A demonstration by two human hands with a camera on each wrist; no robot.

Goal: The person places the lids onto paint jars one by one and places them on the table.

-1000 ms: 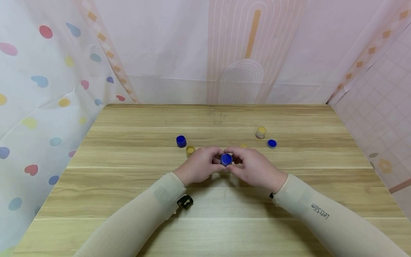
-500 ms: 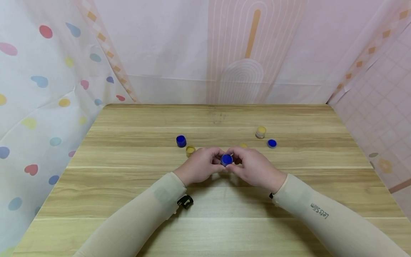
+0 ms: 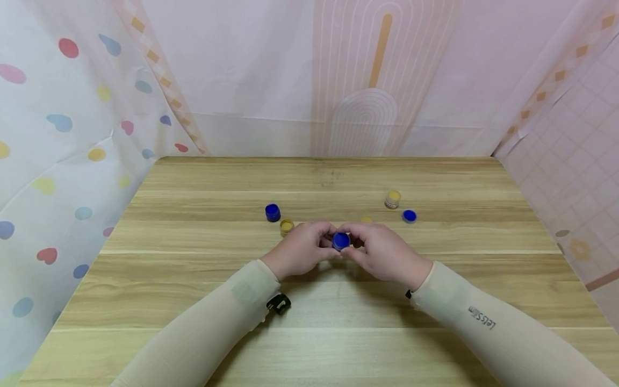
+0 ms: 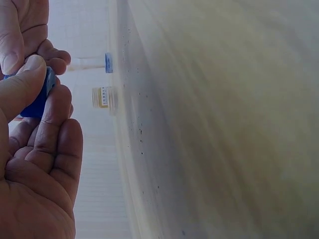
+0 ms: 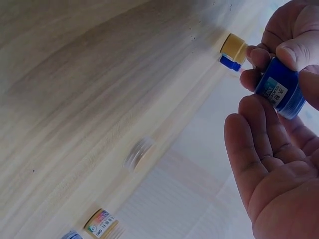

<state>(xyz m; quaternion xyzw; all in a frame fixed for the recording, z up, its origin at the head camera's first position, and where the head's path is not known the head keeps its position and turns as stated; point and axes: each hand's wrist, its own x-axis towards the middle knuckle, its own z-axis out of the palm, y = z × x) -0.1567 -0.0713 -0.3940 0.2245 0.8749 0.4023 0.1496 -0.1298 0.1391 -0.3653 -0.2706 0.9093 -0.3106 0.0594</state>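
A small blue paint jar is held up between both hands over the middle of the table, its blue round top facing the head camera. My left hand pinches it from the left with thumb and fingers. From the other side my right hand grips the top edge. In the right wrist view the blue paint jar shows a printed label and a ribbed rim. Thumbs and fingers cover part of it in the left wrist view, where the blue jar is at the edge.
Left of the hands stand a blue jar and a yellow jar. On the right are another yellow jar and a blue lid. A yellowish lid is partly hidden behind my right hand. Patterned cloth hangs behind the table.
My right fingers have shifted slightly around the top of the blue paint jar. The left hand and the things on the table stay where they were.
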